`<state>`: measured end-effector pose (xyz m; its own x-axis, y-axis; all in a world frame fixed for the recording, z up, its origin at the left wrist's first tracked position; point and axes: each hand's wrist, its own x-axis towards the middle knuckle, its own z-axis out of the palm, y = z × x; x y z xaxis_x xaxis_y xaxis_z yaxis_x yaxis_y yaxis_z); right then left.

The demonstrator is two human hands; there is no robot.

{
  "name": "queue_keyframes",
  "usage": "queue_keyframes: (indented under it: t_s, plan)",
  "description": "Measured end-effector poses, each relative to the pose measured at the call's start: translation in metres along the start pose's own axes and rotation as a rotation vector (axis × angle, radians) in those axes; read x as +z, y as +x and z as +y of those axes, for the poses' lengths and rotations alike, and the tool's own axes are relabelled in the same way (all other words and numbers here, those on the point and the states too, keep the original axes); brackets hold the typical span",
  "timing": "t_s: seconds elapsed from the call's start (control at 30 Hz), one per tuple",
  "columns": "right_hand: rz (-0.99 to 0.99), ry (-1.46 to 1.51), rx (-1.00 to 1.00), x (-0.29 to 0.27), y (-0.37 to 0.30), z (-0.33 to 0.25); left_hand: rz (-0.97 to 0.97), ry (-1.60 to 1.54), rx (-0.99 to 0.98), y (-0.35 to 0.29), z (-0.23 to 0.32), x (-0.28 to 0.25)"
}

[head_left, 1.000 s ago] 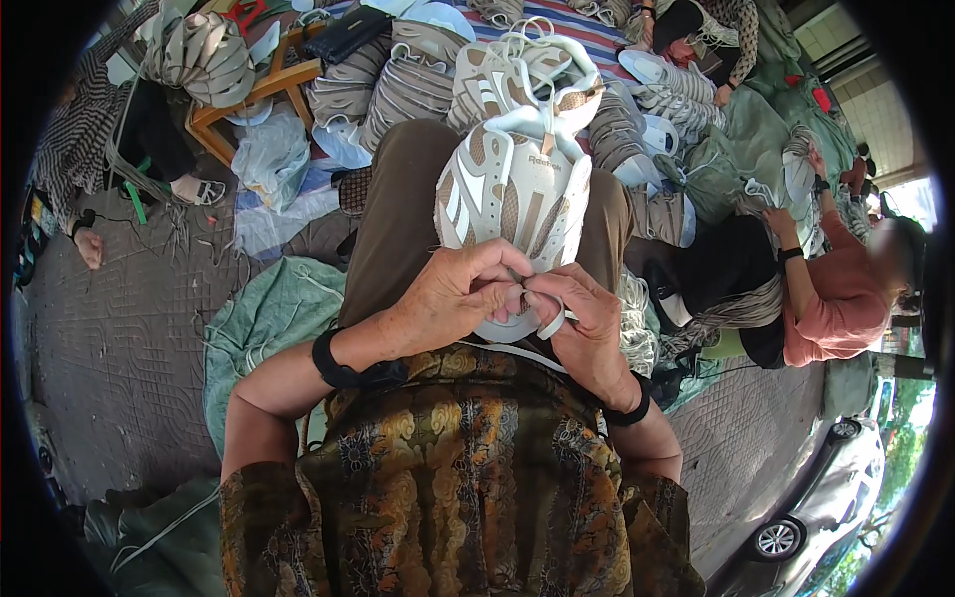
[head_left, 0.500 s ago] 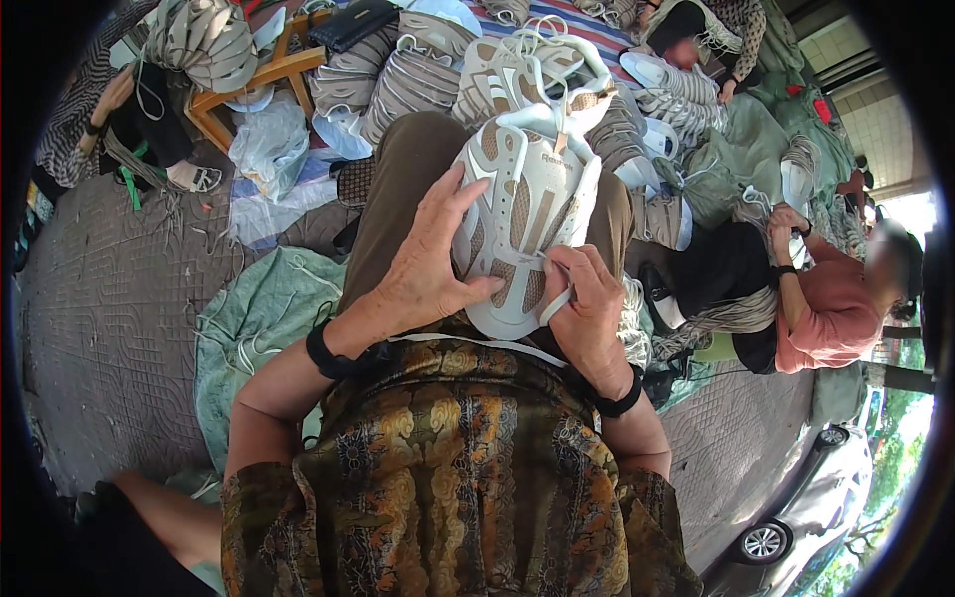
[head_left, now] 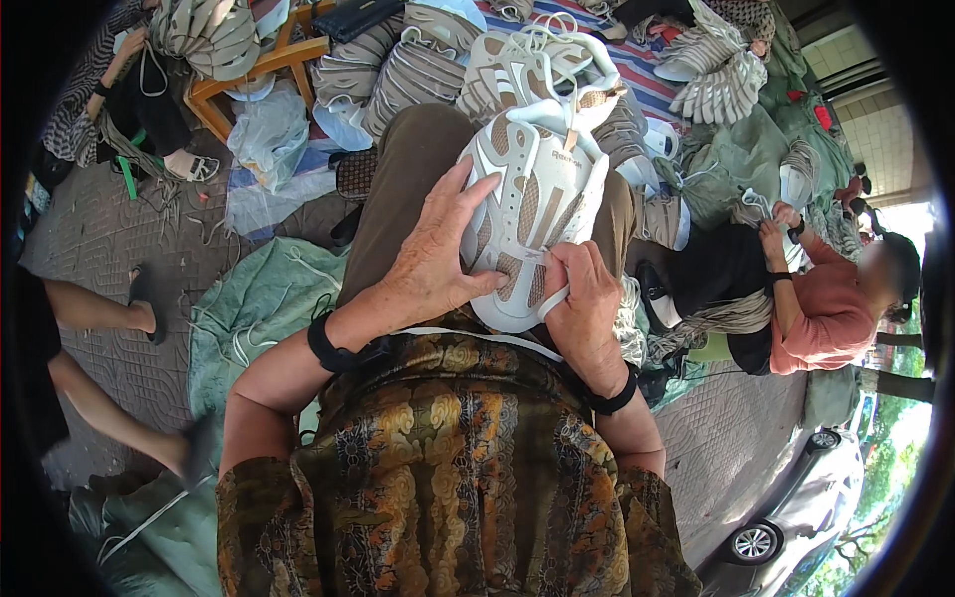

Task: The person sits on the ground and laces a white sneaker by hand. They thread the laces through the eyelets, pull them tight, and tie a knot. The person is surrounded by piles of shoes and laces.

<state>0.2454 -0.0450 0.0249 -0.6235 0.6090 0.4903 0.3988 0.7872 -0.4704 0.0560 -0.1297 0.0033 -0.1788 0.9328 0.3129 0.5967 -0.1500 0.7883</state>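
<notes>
A white and beige sneaker [head_left: 542,204] rests on my lap between my knees, toe toward me, its eyelets mostly unlaced. My left hand [head_left: 423,254] holds its left side, fingers along the upper and thumb on the toe. Fingers closed in a pinch, my right hand [head_left: 582,294] grips a white shoelace [head_left: 553,301] at the front eyelets near the toe. The lace's tail runs back across my lap. Its tip is hidden by my fingers. Beyond, a second matching sneaker [head_left: 497,80] with loose laces lies against the first.
Stacks of beige shoe uppers [head_left: 418,75] lie ahead on a striped sheet, beside a wooden stool [head_left: 264,65] and a plastic bag [head_left: 269,134]. Green sacking [head_left: 261,318] spreads at my left. A co-worker [head_left: 826,308] sits at right; a passer-by's legs [head_left: 109,393] are at left.
My right hand stays pinched at the front eyelets, shifting only slightly. A passer-by's legs have moved into fuller view at left. At the far right, a stack of uppers has been lifted and spread.
</notes>
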Motion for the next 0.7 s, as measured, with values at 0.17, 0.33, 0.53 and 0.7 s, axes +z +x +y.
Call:
queue_keyframes:
  t_s: [0.17, 0.33, 0.53, 0.7]
  plan:
    - [-0.149, 0.195, 0.166, 0.001, 0.009, 0.003, 0.009, 0.025, -0.005, -0.001, 0.0, 0.003]
    - [-0.201, 0.335, 0.226, -0.003, 0.016, 0.003, -0.01, 0.005, -0.025, -0.001, -0.001, 0.002]
    - [-0.161, 0.152, 0.061, -0.008, 0.017, 0.007, -0.018, 0.075, -0.011, -0.001, -0.002, 0.003]
    - [-0.181, 0.077, -0.046, -0.01, 0.018, 0.009, -0.004, 0.055, -0.012, -0.001, -0.003, 0.003]
